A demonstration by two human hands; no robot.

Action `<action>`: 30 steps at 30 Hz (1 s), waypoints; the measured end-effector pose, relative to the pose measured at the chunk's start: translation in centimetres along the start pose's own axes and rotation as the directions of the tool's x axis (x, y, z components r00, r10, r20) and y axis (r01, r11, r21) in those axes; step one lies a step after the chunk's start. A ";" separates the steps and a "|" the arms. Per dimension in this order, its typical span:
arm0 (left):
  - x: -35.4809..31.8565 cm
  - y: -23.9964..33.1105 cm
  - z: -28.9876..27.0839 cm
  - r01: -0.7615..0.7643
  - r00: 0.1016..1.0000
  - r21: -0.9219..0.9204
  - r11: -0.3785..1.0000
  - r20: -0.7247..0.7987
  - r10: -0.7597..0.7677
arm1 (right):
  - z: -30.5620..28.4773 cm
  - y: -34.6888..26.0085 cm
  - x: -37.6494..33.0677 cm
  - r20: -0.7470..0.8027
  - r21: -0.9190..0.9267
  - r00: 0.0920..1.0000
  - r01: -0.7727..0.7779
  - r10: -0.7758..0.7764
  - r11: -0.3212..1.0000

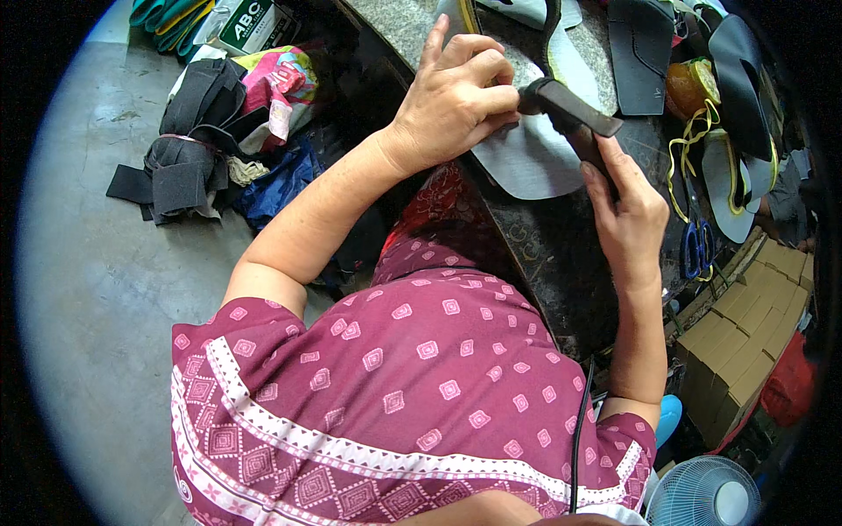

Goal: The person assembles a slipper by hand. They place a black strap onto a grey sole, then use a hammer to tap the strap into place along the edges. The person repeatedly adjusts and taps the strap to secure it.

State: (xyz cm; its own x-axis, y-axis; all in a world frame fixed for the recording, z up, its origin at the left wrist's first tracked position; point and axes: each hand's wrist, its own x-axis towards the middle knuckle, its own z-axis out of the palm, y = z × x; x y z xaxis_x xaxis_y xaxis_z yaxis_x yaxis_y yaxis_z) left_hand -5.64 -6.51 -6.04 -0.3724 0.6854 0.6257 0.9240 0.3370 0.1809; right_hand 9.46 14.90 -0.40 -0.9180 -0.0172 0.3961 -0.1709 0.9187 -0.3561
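A hammer [583, 111] with a dark metal head is gripped near its head by my right hand [630, 210], index finger stretched along it. My left hand [460, 101] is bent into a pinch beside the hammer's rounded end; whatever lies between thumb and fingertips is hidden. Beneath both hands a pale grey sandal sole [539, 162] lies on the worktable [570, 289]. A dark strap with yellow edging [554, 39] rises from the grey pieces beyond the hammer.
Scissors with blue handles [693, 250], a yellow strip [675, 171], an orange-brown jar [688, 88] and dark sandal pieces [640, 57] sit to the right. Cardboard [745, 324] and a fan [702, 495] stand lower right. Tied black strips [189, 149] lie at left.
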 end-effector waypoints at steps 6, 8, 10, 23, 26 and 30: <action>0.1 -0.2 -0.2 -0.022 1.000 0.023 0.999 -0.003 0.022 | -1.5 3.4 -0.1 -0.055 -0.160 0.996 -0.072 0.063 0.984; 0.0 -0.1 -0.2 -0.012 1.000 0.020 1.000 0.002 0.012 | -2.0 3.9 0.1 -0.105 -0.259 0.989 -0.132 0.108 0.957; 0.0 0.0 -0.3 -0.011 1.000 0.020 1.000 0.000 0.011 | -1.7 3.7 0.3 -0.261 0.097 0.955 -0.120 0.141 0.988; 0.2 0.8 -0.6 0.033 0.999 0.043 0.999 0.018 -0.034 | -1.3 3.1 0.7 -0.271 0.248 0.941 -0.134 0.202 0.959; 0.7 1.1 -1.0 0.015 1.000 0.070 0.997 0.019 -0.016 | 0.2 2.8 0.6 -0.232 0.164 0.968 -0.059 0.096 0.985; 2.3 0.7 -2.2 -0.043 0.999 0.118 0.992 0.010 0.042 | 0.9 2.6 -0.1 -0.056 0.023 0.972 -0.228 0.229 0.973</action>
State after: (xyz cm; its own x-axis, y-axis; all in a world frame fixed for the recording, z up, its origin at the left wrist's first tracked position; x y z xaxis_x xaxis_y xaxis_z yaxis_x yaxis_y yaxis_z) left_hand -5.68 -6.13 -2.76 -0.3340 0.7055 0.6251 0.9225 0.3807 0.0632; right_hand 8.77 16.92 -2.16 -0.9112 0.2156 0.3511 0.0346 0.8892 -0.4561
